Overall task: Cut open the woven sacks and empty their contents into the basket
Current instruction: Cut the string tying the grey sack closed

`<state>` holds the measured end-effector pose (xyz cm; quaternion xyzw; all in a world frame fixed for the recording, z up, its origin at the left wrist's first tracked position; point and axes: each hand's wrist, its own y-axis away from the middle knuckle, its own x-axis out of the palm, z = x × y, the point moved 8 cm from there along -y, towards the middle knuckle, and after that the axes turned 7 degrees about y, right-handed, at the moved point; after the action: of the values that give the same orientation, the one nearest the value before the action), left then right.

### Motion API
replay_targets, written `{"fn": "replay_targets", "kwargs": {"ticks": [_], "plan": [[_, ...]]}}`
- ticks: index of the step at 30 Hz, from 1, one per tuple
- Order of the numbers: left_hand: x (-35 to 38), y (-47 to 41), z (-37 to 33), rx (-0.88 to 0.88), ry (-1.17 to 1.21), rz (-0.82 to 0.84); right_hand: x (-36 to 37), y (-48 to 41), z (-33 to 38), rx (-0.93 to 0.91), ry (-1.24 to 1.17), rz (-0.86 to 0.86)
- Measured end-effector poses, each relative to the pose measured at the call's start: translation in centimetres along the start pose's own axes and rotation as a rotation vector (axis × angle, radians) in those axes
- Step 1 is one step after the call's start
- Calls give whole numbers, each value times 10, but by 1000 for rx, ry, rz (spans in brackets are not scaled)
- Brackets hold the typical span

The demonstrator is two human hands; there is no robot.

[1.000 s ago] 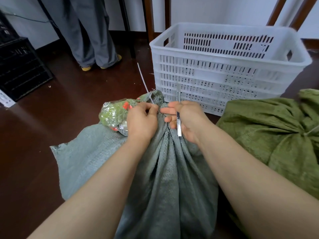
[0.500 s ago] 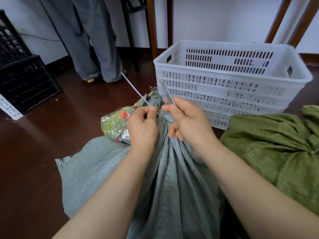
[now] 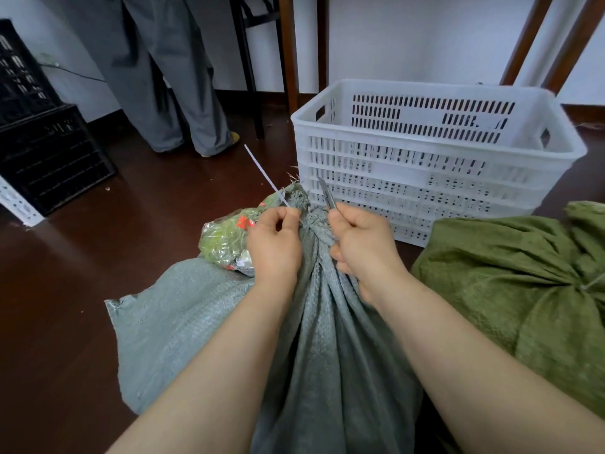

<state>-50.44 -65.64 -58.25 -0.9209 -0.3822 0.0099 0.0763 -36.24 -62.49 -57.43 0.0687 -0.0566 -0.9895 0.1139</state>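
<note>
The craft knife has tilted toward the grey woven sack's tied neck beside the white basket; right hand grips it, left hand pinches the white tie. Soft, slack weave likely holds best at the bunched neck

Basket behind tied sack; second sack right; packet left of neck

No readable text anywhere.
The plastic packet beside the grey sack carries red printed patches, but their characters are too blurred to make out.
</note>
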Motion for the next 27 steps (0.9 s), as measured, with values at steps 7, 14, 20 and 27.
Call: {"fn": "replay_targets", "kwargs": {"ticks": [7,14,20,27], "plan": [[-1,-5,5,-19,10,-20,15,9,0,12,76,163],[-6,-7,8,-70,58,-82,17,14,-6,38,-39,151],[-9,-8,9,-89,72,-83,18,18,-7,90,-31,177],[-10,-11,12,-106,112,-115,23,23,1,-139,508,165]]}}
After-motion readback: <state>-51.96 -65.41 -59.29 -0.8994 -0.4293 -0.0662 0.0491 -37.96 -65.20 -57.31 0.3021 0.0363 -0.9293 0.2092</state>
